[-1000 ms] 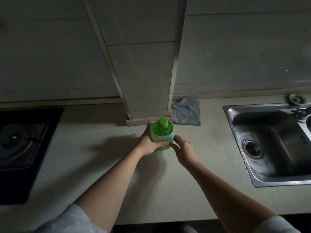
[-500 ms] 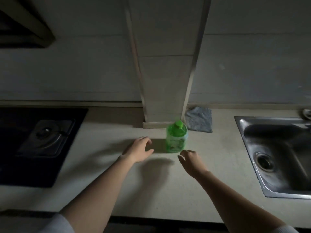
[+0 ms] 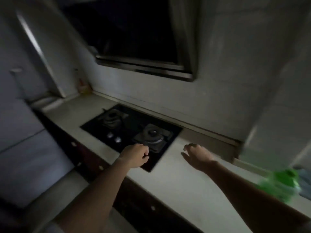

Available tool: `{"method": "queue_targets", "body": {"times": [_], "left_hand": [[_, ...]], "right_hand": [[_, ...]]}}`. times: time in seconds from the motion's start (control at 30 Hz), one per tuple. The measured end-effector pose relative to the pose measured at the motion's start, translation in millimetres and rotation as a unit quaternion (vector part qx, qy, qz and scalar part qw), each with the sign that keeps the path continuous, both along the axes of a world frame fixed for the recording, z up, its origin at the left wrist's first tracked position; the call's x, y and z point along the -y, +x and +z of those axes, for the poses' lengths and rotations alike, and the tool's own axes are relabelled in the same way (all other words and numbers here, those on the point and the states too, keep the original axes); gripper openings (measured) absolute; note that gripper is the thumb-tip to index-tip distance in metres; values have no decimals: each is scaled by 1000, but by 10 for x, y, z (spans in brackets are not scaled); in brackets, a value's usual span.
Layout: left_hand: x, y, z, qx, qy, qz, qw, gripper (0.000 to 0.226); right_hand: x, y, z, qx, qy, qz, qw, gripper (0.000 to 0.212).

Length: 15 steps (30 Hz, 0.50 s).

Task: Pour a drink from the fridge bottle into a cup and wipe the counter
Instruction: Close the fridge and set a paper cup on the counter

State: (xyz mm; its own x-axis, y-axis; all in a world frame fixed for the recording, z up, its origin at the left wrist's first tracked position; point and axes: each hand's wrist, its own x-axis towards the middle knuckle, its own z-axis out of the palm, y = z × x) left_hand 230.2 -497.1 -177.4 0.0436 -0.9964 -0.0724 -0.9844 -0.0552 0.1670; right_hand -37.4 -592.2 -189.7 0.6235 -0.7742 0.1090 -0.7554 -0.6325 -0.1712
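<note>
Our left hand point(image 3: 133, 156) and right hand point(image 3: 197, 156) are bare, and both forearms are uncovered along all the length we see. At the lower right corner, what looks like a sliver of pale grey sleeve point(image 3: 307, 227) edges our right arm. Dim light and blur hide its fabric and cut.

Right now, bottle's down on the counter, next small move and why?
Probably fetch a cup. The green bottle stands on the counter at the frame's right edge, the left hand and right hand hold nothing, and no cup is in view, so pouring cannot start yet.
</note>
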Motion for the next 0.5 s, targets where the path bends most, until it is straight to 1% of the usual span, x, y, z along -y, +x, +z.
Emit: {"method": "queue_targets", "body": {"times": [0.1, 0.27, 0.4, 0.5], "left_hand": [[-501, 832, 325, 47, -12, 48, 998, 20], [-1391, 1939, 807, 83, -22, 115, 990, 18], [-1946, 2621, 1148, 131, -34, 184, 973, 21], [-2296, 3130, 1354, 136, -41, 249, 958, 20]], "right_hand": [[-53, 912, 353, -4, -25, 57, 998, 33], [-337, 2258, 887, 7, -49, 156, 987, 32], [-532, 3179, 1245, 6, -70, 234, 970, 30], [-576, 3853, 1446, 26, -106, 294, 950, 31]]}}
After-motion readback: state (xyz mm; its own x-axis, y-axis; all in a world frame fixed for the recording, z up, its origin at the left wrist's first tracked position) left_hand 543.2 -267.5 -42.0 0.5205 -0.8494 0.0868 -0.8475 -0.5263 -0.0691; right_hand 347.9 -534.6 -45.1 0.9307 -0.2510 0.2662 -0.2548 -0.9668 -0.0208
